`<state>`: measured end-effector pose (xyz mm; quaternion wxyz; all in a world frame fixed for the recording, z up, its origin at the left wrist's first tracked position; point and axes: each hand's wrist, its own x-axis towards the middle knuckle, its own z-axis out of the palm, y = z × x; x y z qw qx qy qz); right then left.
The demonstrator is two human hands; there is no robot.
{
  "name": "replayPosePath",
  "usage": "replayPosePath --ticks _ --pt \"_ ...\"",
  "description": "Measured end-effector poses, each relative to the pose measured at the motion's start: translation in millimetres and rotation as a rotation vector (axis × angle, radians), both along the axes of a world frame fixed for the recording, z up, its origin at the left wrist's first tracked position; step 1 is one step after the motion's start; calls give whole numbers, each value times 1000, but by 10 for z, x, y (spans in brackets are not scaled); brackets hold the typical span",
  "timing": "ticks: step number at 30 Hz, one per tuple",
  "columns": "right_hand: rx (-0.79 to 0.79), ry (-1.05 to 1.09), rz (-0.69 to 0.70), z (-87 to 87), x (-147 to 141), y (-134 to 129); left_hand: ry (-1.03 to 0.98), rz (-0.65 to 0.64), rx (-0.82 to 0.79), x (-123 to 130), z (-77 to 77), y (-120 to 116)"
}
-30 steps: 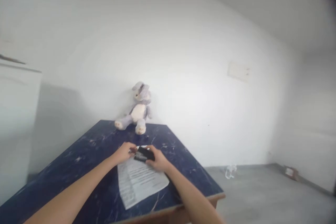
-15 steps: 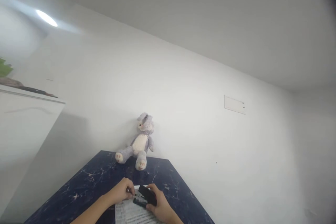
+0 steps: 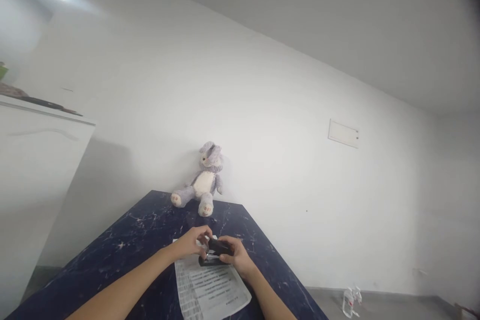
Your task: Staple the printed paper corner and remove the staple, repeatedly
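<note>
A black stapler (image 3: 215,261) lies over the far end of a printed sheet of paper (image 3: 213,290), its top raised from its base and a metal strip showing between them. My right hand (image 3: 236,256) wraps the stapler's right end, thumb in front and fingers over the top. At the left end, my left hand (image 3: 195,242) curls its thumb and fingers around the opened front of the stapler. Whether a small piece is also pinched in those fingertips, I cannot tell.
A plush rabbit (image 3: 204,182) sits at the far end of the dark marbled table (image 3: 138,240), against the white wall. White furniture (image 3: 41,160) stands at the left with things on top. Clear plastic bottles (image 3: 348,302) stand on the floor at the lower right.
My left hand has come from the paper beside the stapler onto its front end. The stapler has turned more level. The view has tilted down, showing more paper and floor.
</note>
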<state>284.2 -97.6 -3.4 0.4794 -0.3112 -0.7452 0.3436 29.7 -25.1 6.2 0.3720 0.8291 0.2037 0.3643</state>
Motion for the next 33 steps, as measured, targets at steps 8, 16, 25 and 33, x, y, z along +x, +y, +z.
replayPosePath --ticks 8,16,25,33 --pt "-8 -138 13 56 -210 -149 102 -39 -57 -183 223 22" --pt "113 -428 -161 38 -146 -458 -182 265 -211 -471 -16 360" --pt "-23 -369 -466 24 952 -485 -294 220 -389 -421 -101 495" --pt "-88 -885 -493 -163 890 660 -966 145 -665 -1204 167 528"
